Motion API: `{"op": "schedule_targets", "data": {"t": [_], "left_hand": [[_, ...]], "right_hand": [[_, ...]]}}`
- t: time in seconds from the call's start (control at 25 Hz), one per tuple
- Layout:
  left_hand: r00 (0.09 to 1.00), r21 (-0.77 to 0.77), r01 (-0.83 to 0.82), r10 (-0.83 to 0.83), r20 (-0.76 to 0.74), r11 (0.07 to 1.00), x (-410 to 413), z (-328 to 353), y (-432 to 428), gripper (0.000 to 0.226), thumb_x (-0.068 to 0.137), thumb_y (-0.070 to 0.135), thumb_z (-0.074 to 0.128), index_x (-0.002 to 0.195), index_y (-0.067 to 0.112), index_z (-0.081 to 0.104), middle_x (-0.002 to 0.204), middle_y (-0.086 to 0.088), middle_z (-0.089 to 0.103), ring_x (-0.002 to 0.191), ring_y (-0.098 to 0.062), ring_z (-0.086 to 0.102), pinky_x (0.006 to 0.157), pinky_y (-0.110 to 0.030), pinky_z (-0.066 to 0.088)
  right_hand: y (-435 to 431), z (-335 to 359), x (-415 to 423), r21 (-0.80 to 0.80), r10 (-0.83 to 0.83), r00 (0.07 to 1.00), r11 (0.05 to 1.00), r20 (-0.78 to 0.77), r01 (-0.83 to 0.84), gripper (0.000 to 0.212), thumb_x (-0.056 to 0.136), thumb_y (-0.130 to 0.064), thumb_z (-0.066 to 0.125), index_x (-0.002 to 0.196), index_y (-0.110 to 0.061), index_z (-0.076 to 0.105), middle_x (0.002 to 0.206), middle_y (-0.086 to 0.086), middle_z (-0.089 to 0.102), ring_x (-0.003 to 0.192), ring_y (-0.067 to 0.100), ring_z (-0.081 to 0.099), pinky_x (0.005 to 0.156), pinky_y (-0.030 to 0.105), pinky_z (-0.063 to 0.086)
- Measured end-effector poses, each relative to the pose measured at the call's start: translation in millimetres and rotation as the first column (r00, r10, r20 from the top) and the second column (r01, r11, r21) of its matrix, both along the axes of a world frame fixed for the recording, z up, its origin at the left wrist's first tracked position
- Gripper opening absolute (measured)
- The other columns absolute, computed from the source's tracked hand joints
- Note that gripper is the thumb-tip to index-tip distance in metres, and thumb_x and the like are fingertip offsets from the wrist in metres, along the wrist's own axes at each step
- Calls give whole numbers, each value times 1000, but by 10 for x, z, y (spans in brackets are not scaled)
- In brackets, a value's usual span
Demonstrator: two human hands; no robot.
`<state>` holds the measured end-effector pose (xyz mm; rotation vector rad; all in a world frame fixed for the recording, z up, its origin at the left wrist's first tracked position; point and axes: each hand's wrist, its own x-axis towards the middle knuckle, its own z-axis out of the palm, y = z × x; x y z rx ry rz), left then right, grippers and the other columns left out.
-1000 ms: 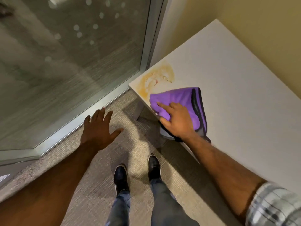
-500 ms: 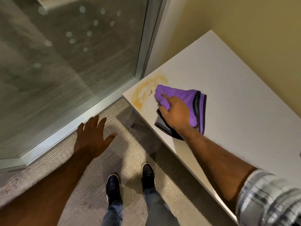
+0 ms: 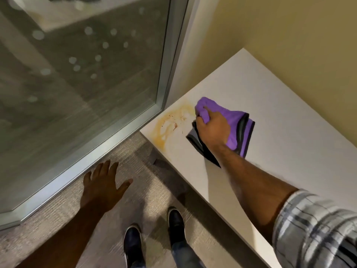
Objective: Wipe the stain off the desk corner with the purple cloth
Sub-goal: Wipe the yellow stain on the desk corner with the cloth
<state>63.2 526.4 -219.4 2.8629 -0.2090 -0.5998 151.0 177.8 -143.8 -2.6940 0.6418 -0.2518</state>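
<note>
Gripping a bunched fold of the purple cloth, the right hand pressed it down on the white desk, fingers curled tight around the fabric. The cloth lay on the desk top just right of the stain, its far tip touching the stain's right edge. The stain was an orange-yellow ring with small reddish flecks, sitting on the desk's near left corner, close to the glass door. Most of it looked unwiped. The left hand hung open with fingers spread above the carpet, holding nothing and well apart from the desk.

To do this step well, the cloth probably needed to travel left across the whole ring with firm, flat pressure, using overlapping passes. Pulling strokes inward from the corner would likely keep residue from being pushed off the edge onto the carpet. A fresh fold might help lift the reddish flecks.
</note>
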Motion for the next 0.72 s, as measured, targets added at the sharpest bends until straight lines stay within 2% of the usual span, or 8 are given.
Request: {"op": "schedule_targets", "data": {"t": [0.12,0.2,0.28,0.4,0.52,0.64,0.72], "left_hand": [[1000,-10,8,-8,15,1000,117,-40,-50,93,79,82,19,148,22,31,159,-11,27,147,-29,22,115,-58,18],[999,-19,16,-16,35,1000,186,-24,-81,92,79,81,20,149,21,31,159,-11,27,148,-29,22,116,-57,16],[999,-26,20,-19,50,999,250,8,-87,92,80,81,20,149,21,31,159,-12,27,148,-28,21,116,-56,16],[998,-34,10,-8,58,999,316,20,-60,92,80,81,20,149,23,29,160,-10,25,148,-27,20,116,-55,15],[1000,-12,12,-11,27,1000,323,-47,-33,92,80,82,19,150,23,27,161,-10,22,149,-27,19,117,-54,14],[1000,-6,16,-15,20,1000,271,-149,-61,92,79,82,19,150,23,27,161,-11,23,148,-28,20,117,-55,15],[1000,-4,15,-15,11,1000,254,-215,-95,92,79,82,19,150,23,28,160,-11,24,148,-28,21,116,-55,15]], "right_hand": [[113,15,-47,-37,284,958,959,30,-282,50,89,-48,45,127,-23,65,88,10,68,81,30,63,69,38,49],[-33,-2,-323,-66,403,913,914,61,-400,50,87,-47,49,127,-23,65,85,9,67,80,32,62,68,40,48],[-261,-9,-590,-75,362,927,931,98,-356,49,86,-46,50,127,-23,66,87,10,67,82,33,62,70,42,49],[-383,3,-479,-74,167,978,985,124,-159,45,88,-42,49,122,-19,67,89,14,68,84,36,62,70,41,47],[-292,19,141,-42,12,998,999,62,-9,29,93,-35,49,98,-14,68,84,12,66,80,34,62,65,32,36],[-197,-7,633,-58,21,998,998,52,-18,30,91,-38,44,93,-17,66,86,9,66,82,32,62,68,32,38],[-72,-25,791,-82,133,991,988,27,-131,35,86,-39,42,97,-19,68,90,10,67,85,33,61,71,35,40]]}}
